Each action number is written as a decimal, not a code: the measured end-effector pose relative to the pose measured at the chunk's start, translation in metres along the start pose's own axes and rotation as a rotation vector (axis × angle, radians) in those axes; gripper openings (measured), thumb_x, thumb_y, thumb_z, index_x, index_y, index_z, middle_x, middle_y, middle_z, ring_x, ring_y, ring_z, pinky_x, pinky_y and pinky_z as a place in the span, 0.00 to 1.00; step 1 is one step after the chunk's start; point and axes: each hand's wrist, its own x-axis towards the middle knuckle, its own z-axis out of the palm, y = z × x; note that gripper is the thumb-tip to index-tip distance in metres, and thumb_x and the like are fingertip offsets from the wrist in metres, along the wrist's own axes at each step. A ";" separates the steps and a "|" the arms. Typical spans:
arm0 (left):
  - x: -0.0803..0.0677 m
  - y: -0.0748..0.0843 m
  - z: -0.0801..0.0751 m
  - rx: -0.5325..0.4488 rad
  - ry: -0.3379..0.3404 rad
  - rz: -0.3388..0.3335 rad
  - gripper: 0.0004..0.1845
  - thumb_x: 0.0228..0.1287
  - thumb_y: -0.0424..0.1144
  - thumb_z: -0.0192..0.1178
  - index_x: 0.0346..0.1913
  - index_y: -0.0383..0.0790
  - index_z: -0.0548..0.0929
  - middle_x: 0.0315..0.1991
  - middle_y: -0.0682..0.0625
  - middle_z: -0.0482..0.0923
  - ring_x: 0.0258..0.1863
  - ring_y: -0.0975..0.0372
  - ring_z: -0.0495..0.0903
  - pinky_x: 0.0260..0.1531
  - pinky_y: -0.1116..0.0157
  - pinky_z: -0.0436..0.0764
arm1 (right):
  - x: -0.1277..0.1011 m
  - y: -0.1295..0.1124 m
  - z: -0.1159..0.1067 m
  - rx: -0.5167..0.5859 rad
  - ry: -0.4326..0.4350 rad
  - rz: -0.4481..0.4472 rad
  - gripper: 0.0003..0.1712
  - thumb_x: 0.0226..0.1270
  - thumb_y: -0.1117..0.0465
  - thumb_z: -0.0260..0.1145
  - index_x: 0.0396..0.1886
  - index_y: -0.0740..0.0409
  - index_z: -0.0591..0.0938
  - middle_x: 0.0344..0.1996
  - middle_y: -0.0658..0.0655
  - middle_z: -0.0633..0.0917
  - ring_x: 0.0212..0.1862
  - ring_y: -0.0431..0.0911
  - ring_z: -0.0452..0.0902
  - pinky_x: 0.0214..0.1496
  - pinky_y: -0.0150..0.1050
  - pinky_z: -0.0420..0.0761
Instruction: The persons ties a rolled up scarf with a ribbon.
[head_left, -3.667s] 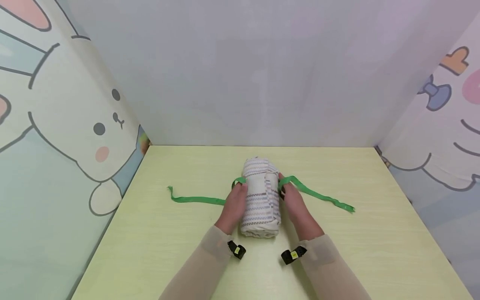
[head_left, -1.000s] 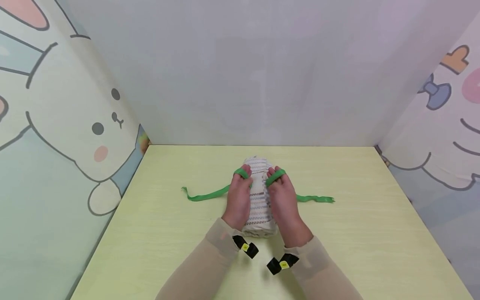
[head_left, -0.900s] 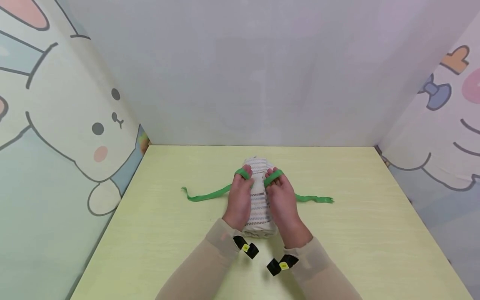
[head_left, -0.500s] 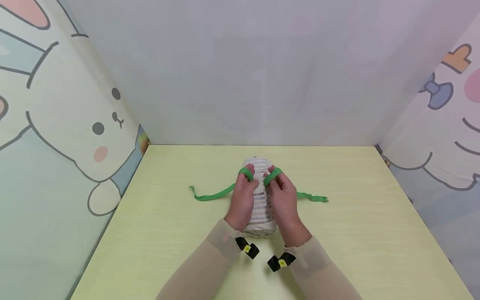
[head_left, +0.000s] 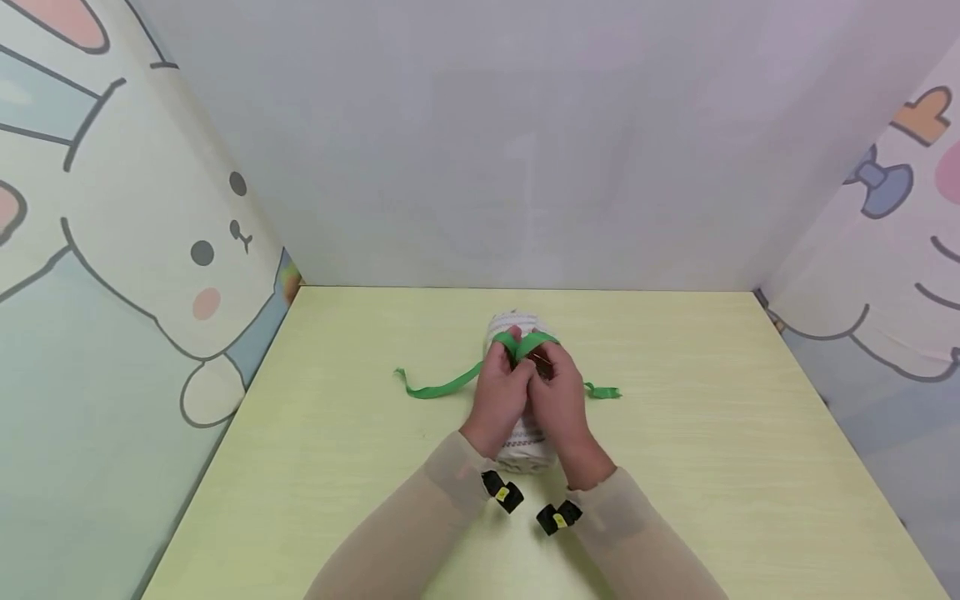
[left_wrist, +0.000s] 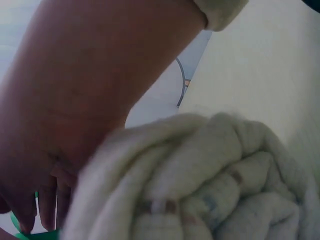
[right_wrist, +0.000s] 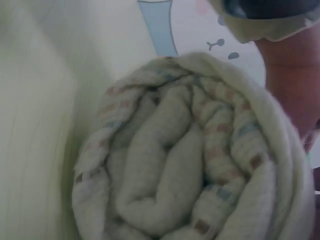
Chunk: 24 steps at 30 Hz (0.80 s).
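Note:
A rolled striped towel [head_left: 521,458] lies lengthwise on the table, its coiled end [right_wrist: 160,170] filling much of the right wrist view. Above its middle, both hands meet over a green ribbon [head_left: 441,390]. My left hand [head_left: 498,398] pinches one loop of it, and my right hand [head_left: 558,408] pinches another; the loops touch or nearly touch. One loose tail trails to the left, a shorter one to the right. The fingers hide where the ribbon crosses the towel. In the left wrist view, the left hand [left_wrist: 55,150] reaches past the towel roll [left_wrist: 210,175].
The pale yellow table [head_left: 712,433] spreads out on both sides of the towel. A plain grey-white wall [head_left: 525,167] stands along its back edge. Cartoon-printed panels [head_left: 135,250] close in the left and right sides.
Earlier the hands were at the towel's two sides; then they raised ribbon loops above it. Now the hands and loops have come together, and both loose tails have drawn inward.

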 end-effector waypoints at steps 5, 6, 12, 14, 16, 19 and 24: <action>-0.002 0.003 0.004 0.120 0.080 -0.021 0.27 0.75 0.33 0.55 0.75 0.41 0.68 0.76 0.53 0.65 0.72 0.65 0.66 0.68 0.61 0.70 | -0.001 -0.001 0.002 -0.280 0.013 -0.183 0.15 0.69 0.68 0.68 0.54 0.59 0.83 0.53 0.59 0.82 0.57 0.54 0.78 0.58 0.53 0.80; -0.002 0.004 0.005 0.147 0.095 -0.029 0.26 0.75 0.35 0.56 0.74 0.43 0.70 0.73 0.54 0.68 0.69 0.64 0.69 0.66 0.60 0.72 | -0.001 -0.001 0.003 -0.316 0.014 -0.219 0.14 0.69 0.68 0.68 0.53 0.60 0.83 0.51 0.59 0.82 0.55 0.54 0.78 0.56 0.52 0.80; -0.004 0.010 0.007 0.269 0.150 -0.050 0.19 0.80 0.40 0.54 0.69 0.49 0.77 0.59 0.55 0.79 0.55 0.60 0.79 0.55 0.59 0.80 | -0.002 -0.002 0.006 -0.388 0.017 -0.298 0.12 0.70 0.69 0.67 0.52 0.61 0.81 0.48 0.60 0.79 0.52 0.54 0.76 0.54 0.51 0.79; -0.004 0.009 0.007 0.290 0.149 -0.046 0.19 0.81 0.39 0.52 0.69 0.47 0.77 0.61 0.55 0.78 0.59 0.61 0.78 0.57 0.58 0.79 | -0.002 -0.002 0.006 -0.363 0.011 -0.264 0.13 0.70 0.69 0.67 0.53 0.61 0.81 0.49 0.60 0.79 0.52 0.54 0.76 0.54 0.51 0.79; -0.004 0.009 0.007 0.319 0.147 -0.038 0.19 0.82 0.38 0.50 0.70 0.44 0.76 0.64 0.55 0.77 0.62 0.62 0.76 0.60 0.57 0.78 | -0.002 -0.003 0.006 -0.319 0.000 -0.213 0.14 0.70 0.70 0.66 0.54 0.61 0.80 0.50 0.60 0.79 0.52 0.54 0.76 0.54 0.52 0.80; -0.004 0.009 0.007 0.342 0.148 -0.024 0.19 0.82 0.38 0.48 0.69 0.42 0.76 0.65 0.54 0.76 0.64 0.60 0.75 0.61 0.55 0.77 | -0.002 -0.005 0.005 -0.244 -0.012 -0.143 0.15 0.69 0.69 0.67 0.53 0.61 0.79 0.49 0.60 0.80 0.51 0.54 0.77 0.52 0.52 0.81; -0.006 0.010 0.008 0.387 0.157 -0.013 0.12 0.82 0.39 0.48 0.56 0.42 0.81 0.55 0.48 0.81 0.56 0.56 0.80 0.55 0.53 0.79 | 0.000 -0.005 0.003 -0.149 -0.043 -0.092 0.15 0.70 0.67 0.68 0.54 0.60 0.78 0.49 0.59 0.81 0.49 0.53 0.77 0.51 0.50 0.78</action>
